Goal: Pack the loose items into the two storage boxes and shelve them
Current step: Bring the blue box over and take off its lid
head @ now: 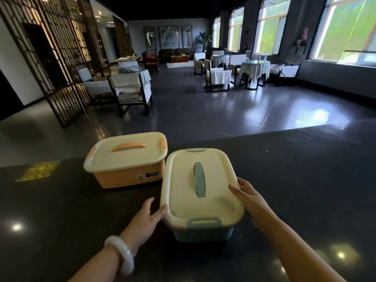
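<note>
Both hands are on the blue box (200,198), which sits on the dark counter (305,180) just right of the orange box (126,159). Left hand (144,217) and right hand (249,197) press its cream lid from either side, fingers wrapped on the rim, probably steadying it to lift. Both lids look latched, though I can't be sure from here.

Two hands bracketing a lidded box on a dark counter

The left hand (145,215) and right hand (249,197) are pressing the sides of the blue plastic storage box with cream lid (200,192); the orange plastic storage box with cream lid (127,159) is sitting just beside it on the glossy black countertop (305,180).
</note>
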{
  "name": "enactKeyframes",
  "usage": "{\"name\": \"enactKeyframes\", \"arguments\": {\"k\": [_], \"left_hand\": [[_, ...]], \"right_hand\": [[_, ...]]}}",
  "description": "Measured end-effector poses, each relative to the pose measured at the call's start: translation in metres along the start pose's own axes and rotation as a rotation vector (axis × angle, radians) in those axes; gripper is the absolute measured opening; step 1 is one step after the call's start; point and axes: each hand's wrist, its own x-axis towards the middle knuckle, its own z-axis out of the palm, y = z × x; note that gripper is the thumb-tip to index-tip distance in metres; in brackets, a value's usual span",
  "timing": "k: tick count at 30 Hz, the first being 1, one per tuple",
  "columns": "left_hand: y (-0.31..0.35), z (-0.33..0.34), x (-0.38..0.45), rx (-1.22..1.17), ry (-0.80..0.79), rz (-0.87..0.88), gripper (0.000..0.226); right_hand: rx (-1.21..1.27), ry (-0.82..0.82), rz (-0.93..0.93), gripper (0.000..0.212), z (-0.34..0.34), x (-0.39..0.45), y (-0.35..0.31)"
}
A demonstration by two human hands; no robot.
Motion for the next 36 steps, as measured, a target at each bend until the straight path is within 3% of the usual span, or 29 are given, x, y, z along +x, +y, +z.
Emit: {"name": "enactKeyframes", "arguments": {"k": [5, 13, 28, 36], "left_hand": [[0.009, 0.008, 0.014, -0.257, -0.010, 0.038, 0.061], [-0.044, -0.008, -0.026, -0.321, 0.043, 0.039, 0.057], [-0.204, -0.199, -0.181, -0.557, 0.214, -0.070, 0.056], [-0.288, -0.312, -0.255, -0.542, 0.418, 0.056, 0.046]], "right_hand": [[-0.092, 0.105, 0.027, 0.068, 0.026, -0.010, 0.007], [-0.020, 0.108, 0.087, 0.068, 0.068, -0.059, 0.024], [-0.151, -0.073, 0.021, 0.070, 0.292, -0.225, 0.041], [-0.144, -0.223, 0.061, 0.069, 0.432, -0.304, 0.045]]}}
